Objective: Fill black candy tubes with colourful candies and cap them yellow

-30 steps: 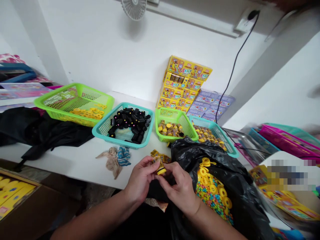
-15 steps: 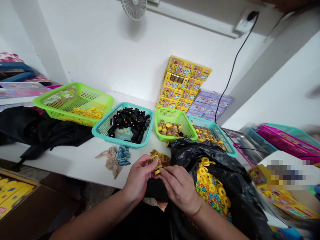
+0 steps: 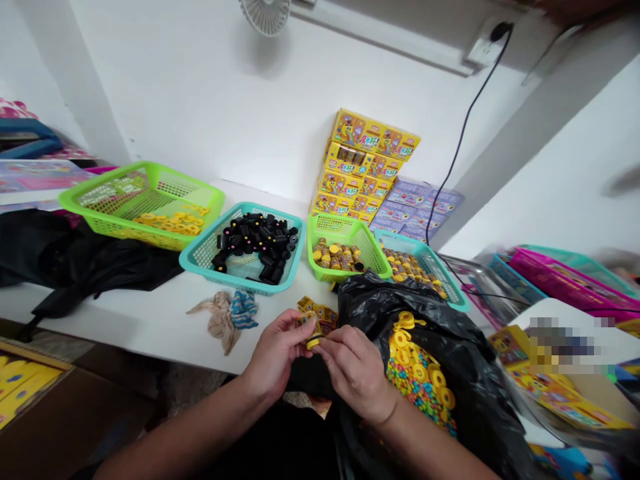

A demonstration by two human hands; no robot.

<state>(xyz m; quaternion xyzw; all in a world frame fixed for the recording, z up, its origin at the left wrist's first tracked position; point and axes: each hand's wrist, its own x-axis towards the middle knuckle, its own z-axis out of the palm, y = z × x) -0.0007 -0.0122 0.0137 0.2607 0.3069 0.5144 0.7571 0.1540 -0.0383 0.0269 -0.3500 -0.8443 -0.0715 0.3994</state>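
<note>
Over the table's front edge, my left hand [image 3: 273,353] is closed around a small yellow-and-brown printed bottle [image 3: 310,330] with a yellow cap on its lower end. My right hand [image 3: 356,373] has its fingers pinched together at the cap's right edge, so both hands are on the bottle. Part of it is hidden by the fingers. Just behind, several yellow-brown printed wrappers [image 3: 326,315] lie in a small pile. Close to my right forearm is a black plastic bag [image 3: 480,373] holding yellow ring-shaped parts [image 3: 417,357] and many small coloured beads [image 3: 413,390].
Along the wall stand a green basket [image 3: 75,203] of yellow parts, a teal basket [image 3: 193,259] of black cylinders, and a smaller green basket [image 3: 377,267] of finished-looking bottles. Yellow boxes [image 3: 375,137] are stacked behind. Crumpled cloths [image 3: 223,321] lie left; a cable [image 3: 465,133] hangs at right.
The view has shifted slightly. The bottle's yellow cap end now shows a little more clearly between my fingers; both hands keep nearly the same hold.
</note>
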